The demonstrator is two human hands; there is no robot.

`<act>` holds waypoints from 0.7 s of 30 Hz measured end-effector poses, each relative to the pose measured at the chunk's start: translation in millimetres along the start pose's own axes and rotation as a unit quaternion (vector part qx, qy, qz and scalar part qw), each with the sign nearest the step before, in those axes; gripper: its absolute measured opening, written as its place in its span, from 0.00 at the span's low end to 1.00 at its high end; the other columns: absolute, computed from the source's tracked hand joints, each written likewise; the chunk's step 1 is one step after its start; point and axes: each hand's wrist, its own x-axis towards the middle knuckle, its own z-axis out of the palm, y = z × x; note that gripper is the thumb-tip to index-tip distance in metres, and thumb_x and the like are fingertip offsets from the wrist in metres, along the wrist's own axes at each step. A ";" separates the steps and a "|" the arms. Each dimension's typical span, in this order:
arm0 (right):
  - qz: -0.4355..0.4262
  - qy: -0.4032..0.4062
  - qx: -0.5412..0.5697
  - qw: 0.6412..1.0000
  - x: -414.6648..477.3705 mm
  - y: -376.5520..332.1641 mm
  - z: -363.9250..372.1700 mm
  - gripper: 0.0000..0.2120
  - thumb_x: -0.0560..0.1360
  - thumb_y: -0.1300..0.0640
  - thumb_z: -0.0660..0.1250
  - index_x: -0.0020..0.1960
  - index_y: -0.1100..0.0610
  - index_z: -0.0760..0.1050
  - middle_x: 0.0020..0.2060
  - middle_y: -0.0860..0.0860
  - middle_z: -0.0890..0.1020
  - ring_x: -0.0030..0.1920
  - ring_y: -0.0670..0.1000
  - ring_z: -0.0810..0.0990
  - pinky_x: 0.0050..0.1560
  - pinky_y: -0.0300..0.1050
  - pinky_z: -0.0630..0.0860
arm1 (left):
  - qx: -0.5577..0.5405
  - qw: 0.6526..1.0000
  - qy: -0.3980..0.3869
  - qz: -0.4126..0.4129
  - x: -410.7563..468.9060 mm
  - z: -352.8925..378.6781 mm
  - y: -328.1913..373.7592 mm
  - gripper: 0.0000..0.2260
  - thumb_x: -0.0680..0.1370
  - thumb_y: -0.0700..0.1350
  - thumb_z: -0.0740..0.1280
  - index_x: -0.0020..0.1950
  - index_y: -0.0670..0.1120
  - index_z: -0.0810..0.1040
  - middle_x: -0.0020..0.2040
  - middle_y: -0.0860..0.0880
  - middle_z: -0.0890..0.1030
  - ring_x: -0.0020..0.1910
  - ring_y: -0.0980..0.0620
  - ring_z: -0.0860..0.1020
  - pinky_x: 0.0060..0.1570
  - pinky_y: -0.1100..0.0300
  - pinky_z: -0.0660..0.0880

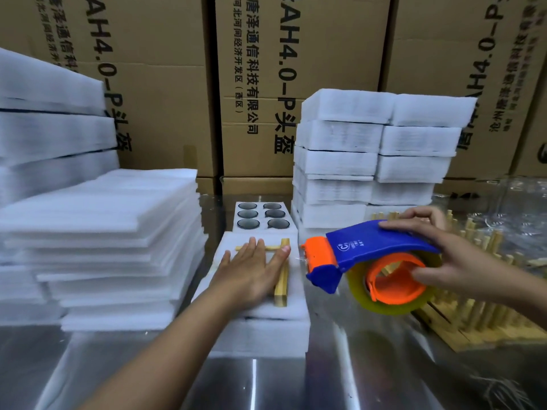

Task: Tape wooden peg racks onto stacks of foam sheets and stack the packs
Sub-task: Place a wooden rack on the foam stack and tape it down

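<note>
A wooden peg rack [281, 284] lies flat on a small stack of white foam sheets [260, 329] in the middle of the metal table. My left hand [251, 269] presses flat on the rack, fingers spread, covering most of it. My right hand [444, 258] holds a blue and orange tape dispenser [364, 253] with a roll of clear yellowish tape, hovering just right of the foam stack, its orange nose pointing at the rack. Finished white packs [376, 161] are stacked in two columns behind.
A tall pile of loose foam sheets [112, 241] fills the left. A foam block with round holes [263, 216] sits behind the stack. Several wooden peg racks [473, 315] stand at the right. Cardboard boxes [266, 84] wall off the back. The steel table [296, 383] extends toward me.
</note>
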 end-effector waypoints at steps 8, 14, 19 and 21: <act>-0.001 0.019 -0.037 0.999 -16.9 11.7 -26.3 0.45 0.68 0.71 0.71 0.61 0.22 0.64 0.57 0.31 0.60 0.57 0.30 0.65 0.50 0.31 0.70 | 0.039 0.999 0.001 0.016 3.9 2.0 -5.0 0.34 0.76 0.65 0.35 0.78 0.52 0.44 0.79 0.52 0.44 0.77 0.55 0.43 0.74 0.50 0.42; -0.006 -0.004 -0.099 0.995 -22.7 6.0 -24.5 0.42 0.69 0.67 0.70 0.60 0.21 0.64 0.58 0.30 0.57 0.57 0.31 0.63 0.48 0.33 0.69 | 0.034 0.999 0.005 0.007 3.7 3.1 -3.4 0.34 0.75 0.65 0.36 0.78 0.51 0.45 0.79 0.52 0.45 0.77 0.56 0.43 0.74 0.50 0.41; -0.012 -0.099 -0.177 0.979 -4.4 -10.8 -13.1 0.42 0.71 0.63 0.67 0.60 0.18 0.57 0.59 0.28 0.49 0.56 0.35 0.66 0.49 0.27 0.68 | 0.019 1.000 0.009 -0.001 5.0 3.7 -3.1 0.34 0.76 0.66 0.37 0.79 0.50 0.46 0.79 0.52 0.46 0.77 0.56 0.43 0.74 0.50 0.40; -0.004 -0.127 -0.182 0.975 1.9 -13.4 -5.5 0.40 0.71 0.62 0.67 0.59 0.17 0.56 0.59 0.28 0.47 0.54 0.40 0.69 0.48 0.28 0.70 | 0.024 1.000 0.011 0.003 5.7 4.6 -4.4 0.34 0.76 0.66 0.37 0.79 0.50 0.46 0.79 0.52 0.46 0.77 0.56 0.43 0.74 0.50 0.41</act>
